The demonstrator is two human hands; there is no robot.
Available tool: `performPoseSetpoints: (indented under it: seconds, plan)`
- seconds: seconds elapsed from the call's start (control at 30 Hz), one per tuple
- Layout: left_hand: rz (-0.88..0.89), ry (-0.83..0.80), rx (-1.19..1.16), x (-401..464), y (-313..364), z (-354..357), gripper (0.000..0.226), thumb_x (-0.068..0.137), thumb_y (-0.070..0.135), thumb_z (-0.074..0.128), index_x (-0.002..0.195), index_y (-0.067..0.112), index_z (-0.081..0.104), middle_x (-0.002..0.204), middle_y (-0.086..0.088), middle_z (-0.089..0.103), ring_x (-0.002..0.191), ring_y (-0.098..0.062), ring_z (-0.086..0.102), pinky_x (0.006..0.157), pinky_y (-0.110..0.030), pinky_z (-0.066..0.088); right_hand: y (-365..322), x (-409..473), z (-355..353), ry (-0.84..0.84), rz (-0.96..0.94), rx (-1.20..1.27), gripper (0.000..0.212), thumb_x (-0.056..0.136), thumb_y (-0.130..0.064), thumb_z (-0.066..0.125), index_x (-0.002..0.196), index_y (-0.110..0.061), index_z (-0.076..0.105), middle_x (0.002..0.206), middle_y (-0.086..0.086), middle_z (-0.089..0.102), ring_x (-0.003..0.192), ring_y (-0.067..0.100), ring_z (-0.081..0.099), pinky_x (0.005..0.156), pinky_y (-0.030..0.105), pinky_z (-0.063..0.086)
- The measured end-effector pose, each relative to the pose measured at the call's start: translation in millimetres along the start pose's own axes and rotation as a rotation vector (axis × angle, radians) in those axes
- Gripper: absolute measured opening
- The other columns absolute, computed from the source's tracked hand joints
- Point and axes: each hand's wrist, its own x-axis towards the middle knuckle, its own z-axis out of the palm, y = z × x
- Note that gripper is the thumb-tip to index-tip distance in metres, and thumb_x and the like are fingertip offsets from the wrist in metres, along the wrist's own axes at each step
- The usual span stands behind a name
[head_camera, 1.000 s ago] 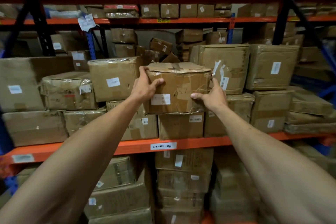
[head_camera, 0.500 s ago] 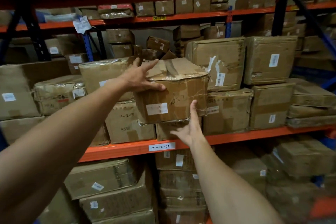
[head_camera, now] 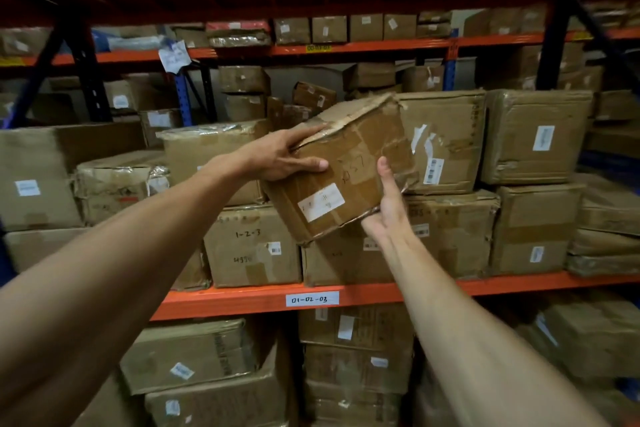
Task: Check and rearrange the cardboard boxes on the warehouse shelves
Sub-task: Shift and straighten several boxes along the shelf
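Note:
I hold a worn, taped cardboard box [head_camera: 349,170] with a white label, lifted off the stack and tilted with its right side up. My left hand [head_camera: 285,158] grips its upper left edge, fingers across the top and thumb on the front. My right hand [head_camera: 388,204] supports its lower right corner from below, thumb up against the front face. Under it sit a box marked 1-2-3 [head_camera: 251,248] and a partly hidden box [head_camera: 343,262] on the orange shelf beam [head_camera: 485,284].
Stacked boxes crowd both sides: a taped one [head_camera: 207,149] to the left, large ones [head_camera: 446,142] [head_camera: 535,135] to the right. The beam carries a tag 01-02-03 [head_camera: 311,298]. More boxes fill the level below and the rack behind. A dark upright [head_camera: 550,45] stands at right.
The box has come up off the stack and tilted counter-clockwise. My right hand slid from its right side to under its lower right corner; my left hand moved onto the top left edge.

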Motion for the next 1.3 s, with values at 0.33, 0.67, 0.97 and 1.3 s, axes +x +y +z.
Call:
performPoseSetpoints:
  seconds: [0.33,0.67,0.97,1.3]
  plan:
    - [0.009,0.389,-0.687,-42.8,-36.9,63.7,0.081,0.095,0.038,0.071,0.162,0.033,0.026,0.149,0.002,0.05,0.123,-0.011,0.061,0.088,-0.014,0.056,-47.7,0.9,66.0,-0.095,-0.223,-0.603,0.105,0.055,-0.038,0.102,0.146,-0.019,0.053,0.12,0.014,0.075,0.103,0.029,0.076,0.088,0.056,0.061]
    - [0.055,0.454,-0.161,-37.3,-39.9,1.6,0.147,0.073,0.046,0.089,0.152,0.039,-0.034,0.171,-0.015,-0.003,0.156,-0.036,0.009,0.123,-0.062,0.018,-4.5,-9.4,89.9,-0.143,-0.343,-0.965,0.105,0.067,-0.062,0.089,0.156,-0.047,0.036,0.141,-0.001,0.063,0.119,0.023,0.066,0.099,0.048,0.057]
    - [0.022,0.096,0.84,6.6,16.6,-48.7,0.15,0.06,0.06,0.09,0.151,0.051,-0.028,0.168,-0.012,-0.023,0.154,-0.04,-0.017,0.123,-0.063,-0.007,25.7,-18.7,0.3,0.016,0.187,-0.586,0.137,0.042,-0.104,0.064,0.159,-0.04,0.034,0.161,0.006,0.044,0.149,0.036,0.037,0.117,0.071,0.019]
    - [0.072,-0.147,0.777,27.8,42.0,-52.3,0.144,0.067,0.04,0.094,0.146,0.065,-0.024,0.165,-0.008,0.02,0.149,-0.037,0.026,0.115,-0.058,0.032,79.9,-35.4,-10.8,0.072,-0.045,-0.331,0.127,0.046,-0.046,0.104,0.15,-0.062,0.032,0.148,0.004,0.058,0.128,0.029,0.059,0.107,0.063,0.047]
